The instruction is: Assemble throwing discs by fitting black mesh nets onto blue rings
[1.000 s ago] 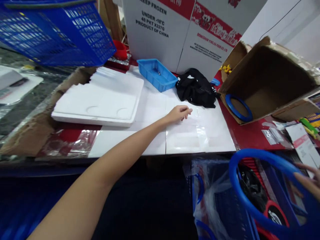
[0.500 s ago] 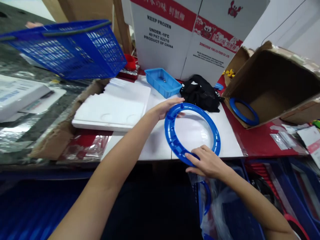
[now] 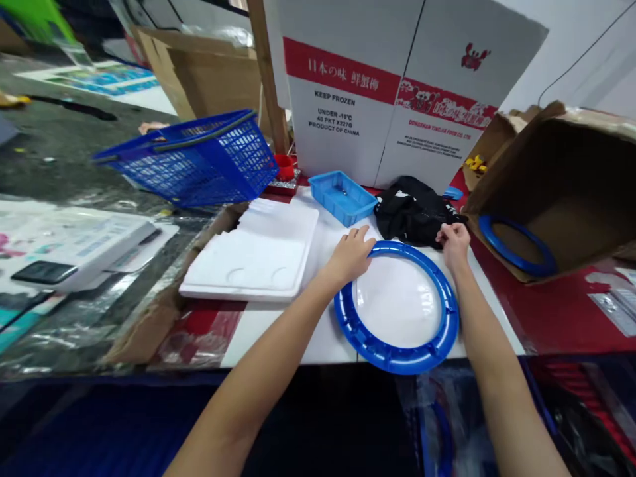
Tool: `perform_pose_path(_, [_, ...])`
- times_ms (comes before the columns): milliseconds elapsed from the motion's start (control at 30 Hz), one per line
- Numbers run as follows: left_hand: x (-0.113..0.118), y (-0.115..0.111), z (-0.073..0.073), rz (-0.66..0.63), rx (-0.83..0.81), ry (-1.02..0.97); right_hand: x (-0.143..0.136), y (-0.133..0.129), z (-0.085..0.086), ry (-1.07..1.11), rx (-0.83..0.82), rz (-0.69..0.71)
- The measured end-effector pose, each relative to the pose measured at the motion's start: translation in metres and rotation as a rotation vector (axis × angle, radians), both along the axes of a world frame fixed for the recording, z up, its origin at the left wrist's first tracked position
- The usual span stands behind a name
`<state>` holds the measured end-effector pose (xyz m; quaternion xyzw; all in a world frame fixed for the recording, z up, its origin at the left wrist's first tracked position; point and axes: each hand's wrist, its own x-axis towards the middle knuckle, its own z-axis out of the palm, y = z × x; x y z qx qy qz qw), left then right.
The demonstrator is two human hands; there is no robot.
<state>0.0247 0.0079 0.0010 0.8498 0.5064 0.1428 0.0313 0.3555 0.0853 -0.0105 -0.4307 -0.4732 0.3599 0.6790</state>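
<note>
A blue plastic ring (image 3: 397,360) lies on the white board (image 3: 293,338), its ribbed side up. My left hand (image 3: 350,254) grips the ring's upper left rim, fingers wrapped over it. Just beyond the ring's upper right, my right hand (image 3: 454,240) is closed beside a black cloth bundle (image 3: 410,209); what its fingers hold, if anything, is too small to name. Behind my left hand sits a light blue tray (image 3: 342,197) with small items inside.
White foam sheets (image 3: 253,255) lie to the left, below a blue basket (image 3: 199,159), at whose far rim a person's hand (image 3: 153,128) shows. An open cardboard box (image 3: 571,199) on the right holds another blue ring (image 3: 517,245). A large white carton (image 3: 348,146) stands behind.
The ring has gone from tilted in both hands to flat on the board. My right hand has let go of it and moved up to the black cloth. The view has shifted.
</note>
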Motion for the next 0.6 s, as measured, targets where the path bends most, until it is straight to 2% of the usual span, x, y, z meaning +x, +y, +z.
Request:
perform_pose_path(67, [0.0, 0.002, -0.001, -0.024, -0.001, 0.023, 0.005, -0.001, -0.013, 0.065, -0.061, 0.049])
perform_pose_path(133, [0.001, 0.006, -0.005, -0.051, -0.026, 0.032, 0.007, -0.007, -0.017, 0.099, -0.086, 0.098])
perform_pose_path(200, [0.002, 0.009, -0.011, -0.085, -0.055, 0.03, 0.006, -0.016, -0.01, 0.146, -0.094, 0.148])
perform_pose_path(300, [0.001, 0.013, -0.019, -0.114, -0.064, 0.001, 0.0, -0.034, 0.011, 0.221, -0.098, 0.26])
perform_pose_path(367, [-0.001, 0.015, -0.022, -0.121, -0.054, -0.025, -0.01, -0.049, 0.025, 0.319, -0.075, 0.458])
perform_pose_path(433, [-0.002, 0.016, -0.023, -0.131, -0.055, -0.044, -0.024, -0.065, 0.036, 0.414, 0.007, 0.725])
perform_pose_path(500, [-0.004, 0.018, -0.025, -0.138, -0.066, -0.064, -0.04, -0.079, 0.042, 0.436, 0.124, 0.965])
perform_pose_path(600, [-0.005, 0.021, -0.028, -0.147, -0.066, -0.095, -0.06, -0.089, 0.043, 0.377, 0.249, 1.245])
